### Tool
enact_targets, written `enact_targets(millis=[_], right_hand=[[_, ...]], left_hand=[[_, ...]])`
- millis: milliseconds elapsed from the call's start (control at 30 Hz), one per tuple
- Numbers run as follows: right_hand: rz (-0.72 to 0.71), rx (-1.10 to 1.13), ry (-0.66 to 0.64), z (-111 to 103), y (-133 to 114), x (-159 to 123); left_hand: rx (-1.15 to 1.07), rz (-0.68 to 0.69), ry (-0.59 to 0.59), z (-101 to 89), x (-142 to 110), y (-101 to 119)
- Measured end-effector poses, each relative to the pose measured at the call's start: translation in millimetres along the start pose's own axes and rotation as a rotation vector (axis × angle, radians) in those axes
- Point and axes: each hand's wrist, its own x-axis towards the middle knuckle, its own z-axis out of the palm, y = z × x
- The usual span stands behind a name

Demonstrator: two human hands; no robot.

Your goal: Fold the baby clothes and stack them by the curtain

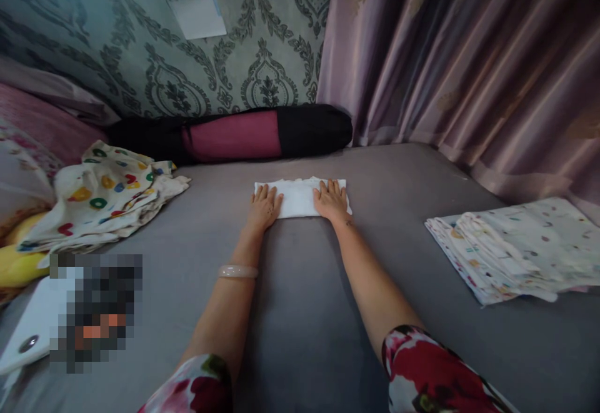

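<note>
A white folded cloth [297,199] lies flat on the grey bed sheet [300,288], straight ahead of me. Its long side runs left to right, and a slightly ruffled layer shows along the far edge. My left hand [265,205] rests palm down on its left end, fingers stretched out and a little apart. On the right end lies my right hand [332,200], also flat with the fingers spread. Both hands press on top of the cloth and neither grips it.
Folded patterned cloths [515,244] lie in a stack at right. Crumpled printed fabric [112,194] sits at left, near a pale device [42,313] beside a blurred patch. A long black and maroon bag [234,135] lies along the wall; a curtain [422,57] hangs at right.
</note>
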Motion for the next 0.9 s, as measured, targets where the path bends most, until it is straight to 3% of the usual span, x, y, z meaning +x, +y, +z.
enact_targets(millis=[233, 467, 667, 900], right_hand=[[0.021, 0.015, -0.04, -8, -4, 0], [-0.112, 0.066, 0.03, -12, -24, -3], [-0.157, 0.06, 0.009, 5, -31, -6], [-0.159, 0.044, 0.036, 10, -29, -6]], left_hand=[[0.026, 0.004, -0.003, -3.8, 0, 2], [0.073, 0.069, 0.167, -10.0, -1, 16], [0.033, 0.074, 0.01, -1.0, 0, 24], [0.025, 0.072, -0.009, 1.9, 1, 20]])
